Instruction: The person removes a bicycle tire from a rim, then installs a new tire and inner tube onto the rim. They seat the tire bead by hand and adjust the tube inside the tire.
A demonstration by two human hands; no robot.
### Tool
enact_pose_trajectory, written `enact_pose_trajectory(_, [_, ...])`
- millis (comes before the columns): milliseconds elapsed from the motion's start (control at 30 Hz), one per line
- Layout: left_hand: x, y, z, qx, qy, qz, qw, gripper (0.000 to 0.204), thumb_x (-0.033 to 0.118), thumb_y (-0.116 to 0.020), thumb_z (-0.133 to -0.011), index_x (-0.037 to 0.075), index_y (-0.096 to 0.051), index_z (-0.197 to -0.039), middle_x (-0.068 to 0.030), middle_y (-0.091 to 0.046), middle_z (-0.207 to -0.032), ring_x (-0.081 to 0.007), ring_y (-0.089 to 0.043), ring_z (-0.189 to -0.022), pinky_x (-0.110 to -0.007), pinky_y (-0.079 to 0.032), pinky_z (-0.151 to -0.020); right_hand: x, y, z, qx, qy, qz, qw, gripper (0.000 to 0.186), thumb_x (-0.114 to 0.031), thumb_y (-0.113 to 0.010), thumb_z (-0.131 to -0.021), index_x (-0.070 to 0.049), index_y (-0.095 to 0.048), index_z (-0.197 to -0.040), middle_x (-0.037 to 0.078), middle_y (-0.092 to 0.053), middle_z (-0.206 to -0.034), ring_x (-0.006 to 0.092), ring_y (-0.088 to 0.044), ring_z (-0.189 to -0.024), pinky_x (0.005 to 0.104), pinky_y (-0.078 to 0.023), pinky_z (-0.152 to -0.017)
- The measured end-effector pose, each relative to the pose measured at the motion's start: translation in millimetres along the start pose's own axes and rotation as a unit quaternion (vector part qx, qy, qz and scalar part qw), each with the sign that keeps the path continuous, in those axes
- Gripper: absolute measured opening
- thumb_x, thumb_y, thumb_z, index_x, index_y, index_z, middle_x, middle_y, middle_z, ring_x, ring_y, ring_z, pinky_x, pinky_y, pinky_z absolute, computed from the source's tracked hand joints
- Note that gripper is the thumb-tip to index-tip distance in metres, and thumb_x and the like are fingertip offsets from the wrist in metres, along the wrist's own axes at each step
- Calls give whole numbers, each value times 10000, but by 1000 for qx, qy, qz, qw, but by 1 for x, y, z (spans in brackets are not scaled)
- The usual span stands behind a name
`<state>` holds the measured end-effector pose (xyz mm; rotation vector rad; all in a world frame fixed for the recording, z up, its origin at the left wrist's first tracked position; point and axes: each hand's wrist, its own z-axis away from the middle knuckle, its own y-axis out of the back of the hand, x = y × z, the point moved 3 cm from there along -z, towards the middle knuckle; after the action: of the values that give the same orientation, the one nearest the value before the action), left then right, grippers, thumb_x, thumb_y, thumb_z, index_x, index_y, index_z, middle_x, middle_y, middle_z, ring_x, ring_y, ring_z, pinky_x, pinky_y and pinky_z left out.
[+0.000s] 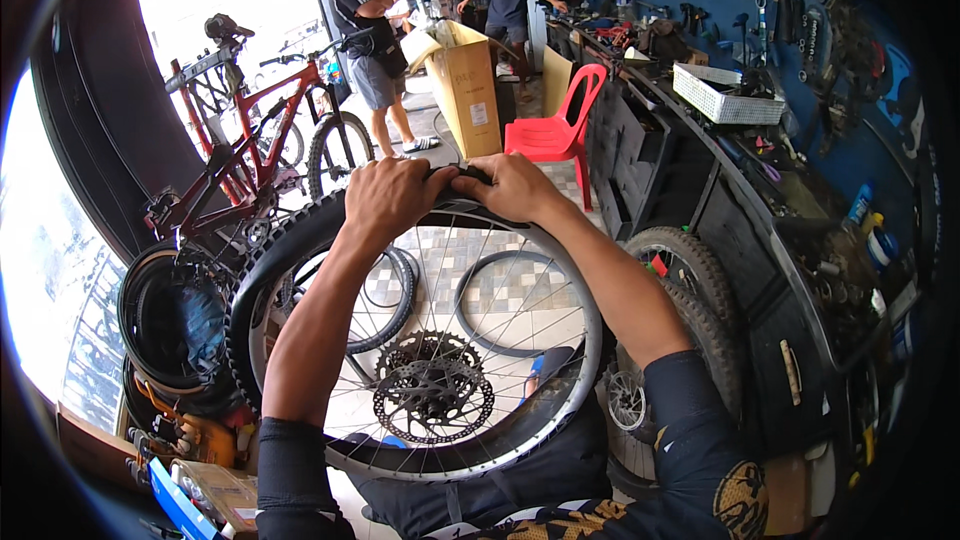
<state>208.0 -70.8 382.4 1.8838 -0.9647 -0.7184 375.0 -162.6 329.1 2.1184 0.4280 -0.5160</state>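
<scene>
A bicycle wheel stands upright before me, its silver rim [593,340] strung with thin spokes. At the hub sit a cassette [425,348] and a disc brake rotor [386,418]. A black knobby tire [240,325] lies around the rim and bulges off to the left side. My left hand [390,202] wraps over the tire at the wheel's top. Close beside it, my right hand [515,190] is closed on the same stretch of tire, thumbs nearly meeting. Fingertips on the far side are hidden.
On the tiled floor beyond lie a thin black tube loop [465,290] and another tire [408,292]. A red bicycle [240,130] stands left; a red chair [550,135] and cardboard box [468,90] are ahead. Fat-tired wheels [715,340] lean against the right workbench. Two people stand farther back.
</scene>
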Motion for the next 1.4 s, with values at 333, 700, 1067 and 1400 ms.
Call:
enact_pose_trajectory(333, [-29,-4,-12,-63,8,72,995,534,603,-652,-945,102,-832,-918,-173,-763,-829,-348,-756,-859,-475,-583,-767,2,-20,-17,-74,-68,-21,995,472,-532,-773,-910,-121,-795,-1139,148,-787,-942,217,-735,-870,389,-557,-805])
enact_pose_trajectory(700, [-114,18,19,-35,17,298,954,464,403,-717,-1005,-5,-747,-1223,-121,-772,-1071,-171,-707,-953,-334,-550,-889,28,-10,-25,-164,-42,-140,976,612,-609,-743,-920,-46,-785,-1156,74,-780,-960,135,-700,-894,318,-537,-824])
enact_pose_trajectory(1067, [-246,7,226,55,138,299,943,775,601,-779,-892,10,-654,-1376,-168,-725,-1180,-155,-653,-1117,-328,-488,-1037,46,-18,-24,-145,-37,-245,958,584,-567,-681,-987,10,-768,-978,23,-716,-808,82,-631,-773,273,-483,-726])
enact_pose_trajectory(1400, [-253,-6,220,-2,236,343,909,516,507,-736,-974,-8,-769,-970,-13,-668,-703,-77,-580,-646,-318,-495,-616,26,-1,-30,-149,-15,-27,988,709,-664,-649,-968,37,-746,-1024,73,-717,-824,141,-675,-829,311,-514,-759])
